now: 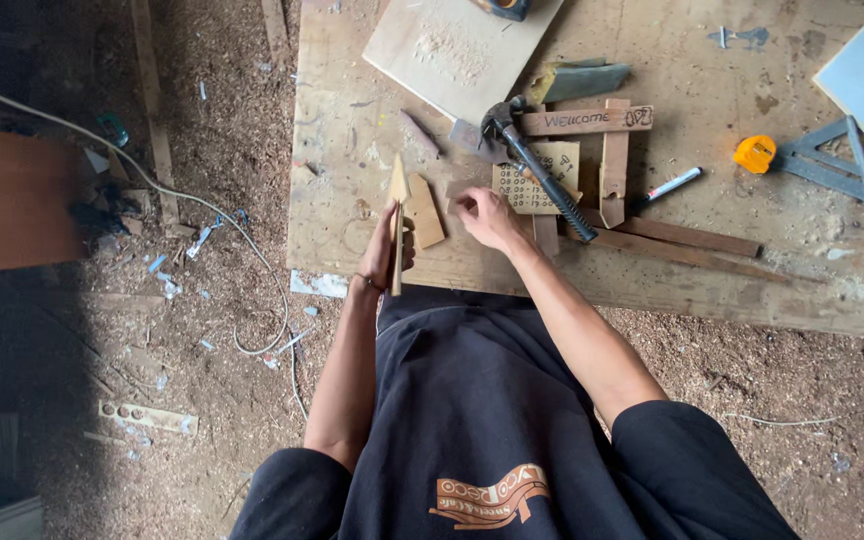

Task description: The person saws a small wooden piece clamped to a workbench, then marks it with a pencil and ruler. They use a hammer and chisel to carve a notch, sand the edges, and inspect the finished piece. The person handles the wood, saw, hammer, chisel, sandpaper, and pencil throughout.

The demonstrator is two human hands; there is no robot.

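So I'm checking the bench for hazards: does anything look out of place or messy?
Mostly wood dust. A heap of sawdust sits on the pale board at the top of the workbench, and shavings cover the floor. A white cable snakes loose across that floor, where it could trip someone.

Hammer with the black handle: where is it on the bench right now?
In the head view, the black-handled hammer lies diagonally at bench centre, across the wooden sign pieces, just right of the right hand.

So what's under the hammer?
The hammer lies on a small wooden card marked with rows of dots and on a wooden strip. Its handle hides part of the card.
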